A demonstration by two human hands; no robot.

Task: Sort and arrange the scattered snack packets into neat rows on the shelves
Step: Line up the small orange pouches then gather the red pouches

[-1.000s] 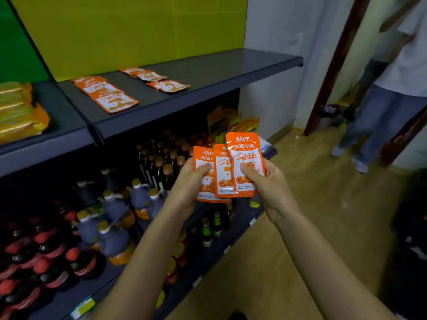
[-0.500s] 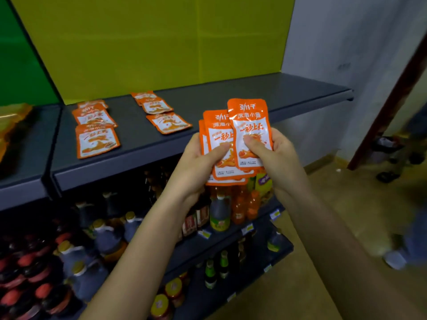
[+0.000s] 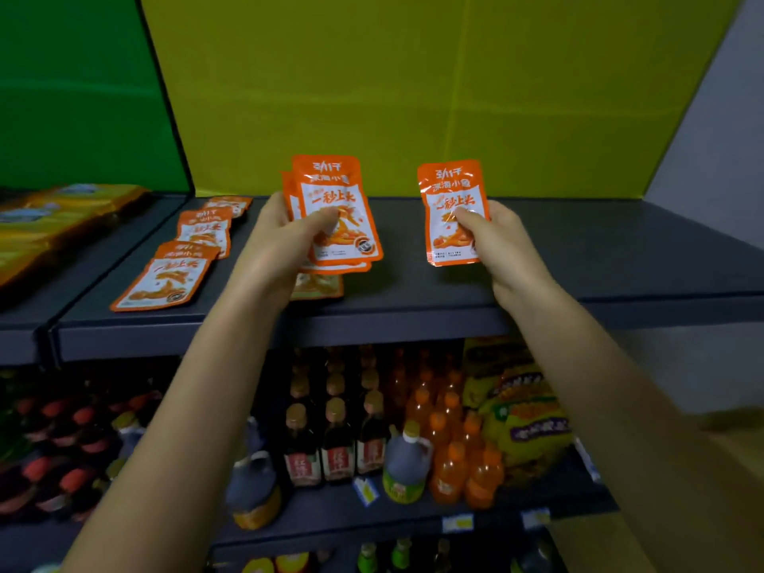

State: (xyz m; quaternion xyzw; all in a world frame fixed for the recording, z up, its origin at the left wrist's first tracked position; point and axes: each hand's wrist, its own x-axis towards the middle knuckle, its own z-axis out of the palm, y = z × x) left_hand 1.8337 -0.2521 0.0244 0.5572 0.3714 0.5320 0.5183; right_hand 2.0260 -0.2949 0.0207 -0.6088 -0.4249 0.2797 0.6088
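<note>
left hand [image 3: 285,237]: grips the stack of orange packets [image 3: 339,208], thumb across the front, fingers [image 3: 281,204] curled behind; the stack is upright over the shelf [image 3: 413,291].
right hand [image 3: 504,241]: pinches a single packet [image 3: 452,213] near its lower right corner, thumb in front; the packet is upright, at 3 o'clock of the stack, and the two don't touch.
change vs 0.5 s ago: then both hands held one fan of three packets together. Now one packet is split off into the right hand, with a clear gap between the hands.
position change: the hands were in front of the shelf edge and now sit over the shelf top.
shelf row [image 3: 165,279]: the same orange packets lie flat at 9 o'clock of the left hand, overlapping in a line toward the back panel.
hidden packet [image 3: 318,285]: lies flat at 6 o'clock of the stack, partly covered.
left bay: yellow packs [image 3: 49,217] at far 9 o'clock.
lower shelf: dark sauce bottles [image 3: 337,440], orange soda bottles [image 3: 450,461].
</note>
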